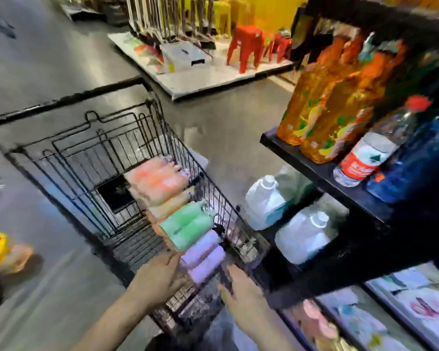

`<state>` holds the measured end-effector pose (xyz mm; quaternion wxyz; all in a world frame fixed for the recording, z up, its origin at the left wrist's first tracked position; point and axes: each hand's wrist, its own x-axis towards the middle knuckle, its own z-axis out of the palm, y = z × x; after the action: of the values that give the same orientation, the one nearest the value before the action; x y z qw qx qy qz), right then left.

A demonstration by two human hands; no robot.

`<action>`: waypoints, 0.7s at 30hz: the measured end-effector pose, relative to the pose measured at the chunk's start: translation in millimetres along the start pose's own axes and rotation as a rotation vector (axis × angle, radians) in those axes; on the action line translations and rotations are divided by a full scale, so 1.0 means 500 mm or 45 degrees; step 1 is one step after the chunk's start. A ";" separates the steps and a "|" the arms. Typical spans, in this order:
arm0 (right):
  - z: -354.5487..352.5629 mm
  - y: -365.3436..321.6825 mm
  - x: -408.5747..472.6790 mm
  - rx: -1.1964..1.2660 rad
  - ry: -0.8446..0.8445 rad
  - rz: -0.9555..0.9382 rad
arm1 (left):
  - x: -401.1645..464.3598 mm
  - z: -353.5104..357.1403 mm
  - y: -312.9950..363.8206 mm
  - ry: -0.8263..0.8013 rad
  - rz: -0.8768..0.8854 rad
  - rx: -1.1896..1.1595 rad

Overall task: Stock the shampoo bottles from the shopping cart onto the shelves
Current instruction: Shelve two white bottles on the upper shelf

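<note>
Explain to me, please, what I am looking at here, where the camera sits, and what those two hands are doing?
There is no machine: a person wears a camera on the head, looking down. Their left hand and right hand reach into a black wire shopping cart, where shampoo bottles lie in a row: orange bottles, green bottles and lilac bottles. Both hands are at the lilac ones; blur hides whether they grip. To the right, dark shelves hold other goods.

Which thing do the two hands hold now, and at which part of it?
The left hand touches the bottom end of a purple bottle lying in the cart. The right hand is beside the same bottles; blur hides any grip.
</note>
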<state>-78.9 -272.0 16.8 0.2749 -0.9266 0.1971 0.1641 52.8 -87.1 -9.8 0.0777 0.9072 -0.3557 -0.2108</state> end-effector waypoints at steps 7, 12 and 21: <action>0.186 -0.059 0.222 0.119 -0.303 0.343 | 0.143 -0.032 -0.147 -0.287 -0.015 0.118; 0.224 -0.086 0.352 0.145 -0.272 0.538 | 0.286 0.005 -0.244 -0.352 0.073 0.241; 0.237 -0.106 0.524 0.186 -0.159 0.782 | 0.470 0.091 -0.290 -0.330 0.091 0.118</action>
<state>149.5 -235.1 -161.8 0.2899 -0.7898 0.4614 0.2814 276.5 -139.7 -169.8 -0.0036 0.8617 -0.4043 -0.3067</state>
